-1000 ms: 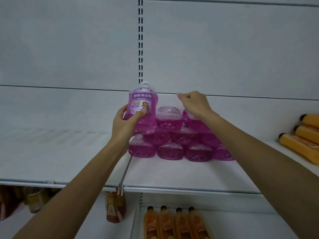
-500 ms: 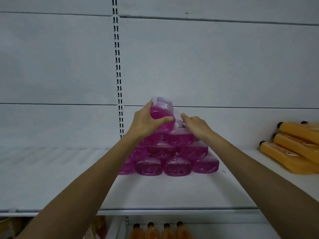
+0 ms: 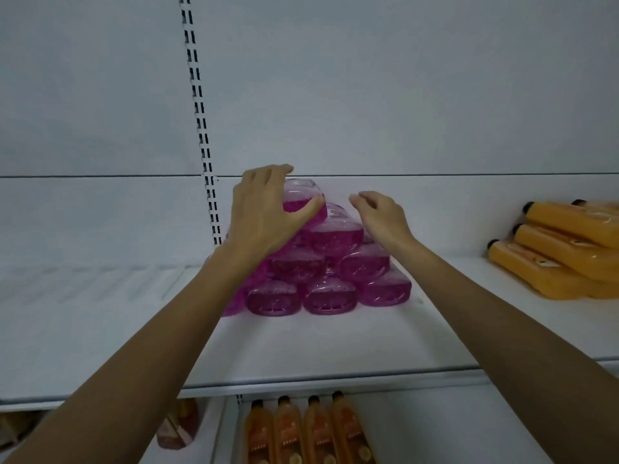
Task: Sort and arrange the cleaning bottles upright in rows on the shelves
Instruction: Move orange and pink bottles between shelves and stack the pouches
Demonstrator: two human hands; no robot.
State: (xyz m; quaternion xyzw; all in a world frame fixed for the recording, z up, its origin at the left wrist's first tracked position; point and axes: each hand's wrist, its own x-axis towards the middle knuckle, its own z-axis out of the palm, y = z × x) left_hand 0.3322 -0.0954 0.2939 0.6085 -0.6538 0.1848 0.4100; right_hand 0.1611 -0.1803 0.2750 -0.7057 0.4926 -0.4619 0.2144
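On shelf (image 3: 335, 343), left grip (image 3: 264, 216) clamps top pink bottle (image 3: 301, 199) (pile (image 3: 328, 291) beneath), right grip (image 3: 382, 219) apart, orange bottles (image 3: 562, 252) right

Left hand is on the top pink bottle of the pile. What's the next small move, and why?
Probably settle the top pink bottle into the pile before the left hand lets go. It lies on its side at the peak of the stacked pink bottles, and the right hand hovers beside it holding nothing, free to steady.
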